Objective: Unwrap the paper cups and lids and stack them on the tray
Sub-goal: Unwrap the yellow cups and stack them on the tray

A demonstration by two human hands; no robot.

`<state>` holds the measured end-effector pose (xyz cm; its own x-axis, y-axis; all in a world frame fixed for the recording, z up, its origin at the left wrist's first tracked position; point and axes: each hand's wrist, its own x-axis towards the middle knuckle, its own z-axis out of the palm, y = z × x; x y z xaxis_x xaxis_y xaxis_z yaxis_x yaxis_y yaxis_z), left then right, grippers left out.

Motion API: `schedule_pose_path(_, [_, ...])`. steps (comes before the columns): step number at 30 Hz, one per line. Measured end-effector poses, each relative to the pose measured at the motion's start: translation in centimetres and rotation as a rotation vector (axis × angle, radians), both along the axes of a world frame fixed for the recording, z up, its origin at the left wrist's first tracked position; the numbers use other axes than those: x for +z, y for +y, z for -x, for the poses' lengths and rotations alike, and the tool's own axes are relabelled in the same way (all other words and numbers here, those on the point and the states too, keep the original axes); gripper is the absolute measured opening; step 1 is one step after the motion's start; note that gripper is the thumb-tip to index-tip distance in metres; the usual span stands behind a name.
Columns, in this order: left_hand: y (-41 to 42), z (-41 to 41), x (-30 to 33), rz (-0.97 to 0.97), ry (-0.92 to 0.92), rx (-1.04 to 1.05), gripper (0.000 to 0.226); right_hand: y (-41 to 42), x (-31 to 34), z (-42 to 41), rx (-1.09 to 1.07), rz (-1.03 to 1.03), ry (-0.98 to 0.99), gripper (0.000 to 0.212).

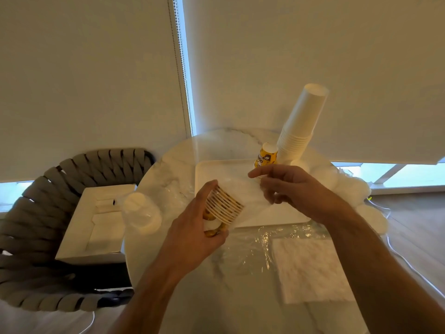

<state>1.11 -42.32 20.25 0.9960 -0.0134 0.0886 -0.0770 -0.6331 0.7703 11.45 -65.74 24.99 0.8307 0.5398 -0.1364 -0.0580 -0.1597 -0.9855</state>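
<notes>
Left hand (192,227): fingers curled round a stack of yellow cups (222,209), held above the tray's near edge.
Stack axis: tilted, rims pointing up-right toward the right hand.
Right hand (286,186): fingers pinching clear wrap (243,186), just right of the rims.
Tray (216,172): beyond the fingers; tall white cup stack (301,124) leaning at its far right corner.

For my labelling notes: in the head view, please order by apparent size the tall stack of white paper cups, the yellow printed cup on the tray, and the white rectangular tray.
1. White rectangular tray, partly hidden by hands.
2. Tall stack of white paper cups.
3. Yellow printed cup, clearly smallest.
</notes>
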Motion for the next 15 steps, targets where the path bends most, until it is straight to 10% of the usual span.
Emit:
schedule_pose_path(10, [-1.2, 0.0, 0.4, -0.084, -0.058, 0.032, 0.104, 1.1, 1.1, -0.1, 0.164, 0.479, -0.183, 0.036])
schedule_pose_path(15, [-1.4, 0.3, 0.6, -0.143, -0.08, 0.022, 0.105, 1.1, 1.1, -0.4, 0.113, 0.566, -0.409, 0.01])
